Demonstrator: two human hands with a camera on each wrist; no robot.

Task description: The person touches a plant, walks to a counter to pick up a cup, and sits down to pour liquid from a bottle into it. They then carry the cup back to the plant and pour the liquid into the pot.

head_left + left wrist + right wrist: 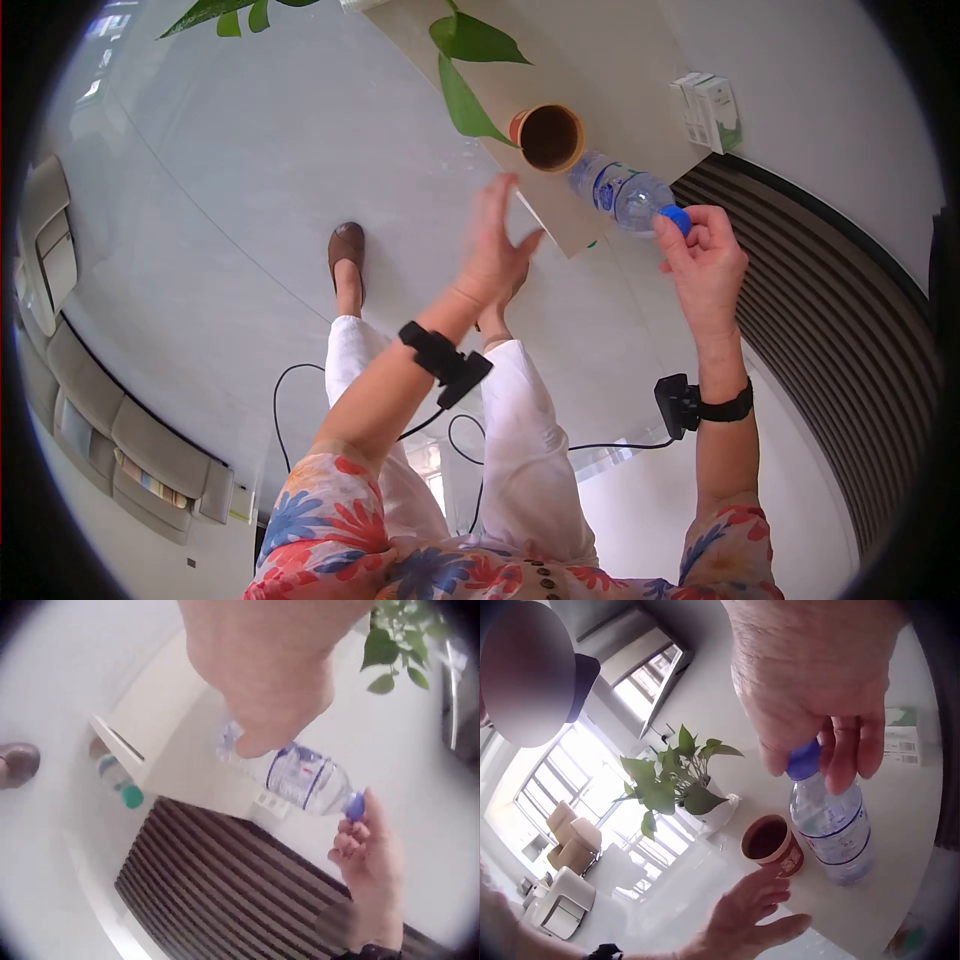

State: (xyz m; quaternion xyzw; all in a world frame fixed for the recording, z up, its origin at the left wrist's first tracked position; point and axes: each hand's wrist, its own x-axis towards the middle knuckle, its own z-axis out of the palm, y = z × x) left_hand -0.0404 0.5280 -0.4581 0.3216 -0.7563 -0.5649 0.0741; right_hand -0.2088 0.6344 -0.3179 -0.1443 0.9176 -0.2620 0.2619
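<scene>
My right hand (pixel 708 260) pinches the blue cap (pixel 677 217) of a clear plastic water bottle (pixel 625 195) between thumb and fingers. The bottle has a blue-banded label and looks nearly colourless inside. In the right wrist view it hangs cap-up below the hand, its base overlapping the tabletop. Just beside it on the table (pixel 610 50) stands a red paper cup (pixel 795 860) with a dark brown inside. My left hand (pixel 493 250) is near the table's edge, close to the cup, fingers spread and holding nothing; it is slightly blurred in the head view.
A leafy potted plant (pixel 675 784) stands beyond the cup, its leaves reaching over the table. Small white-and-green boxes (pixel 708 112) are by the wall side. Below the tabletop is another bottle with a green cap (pixel 132 797). Dark slatted panelling (pixel 800 290) runs along the right.
</scene>
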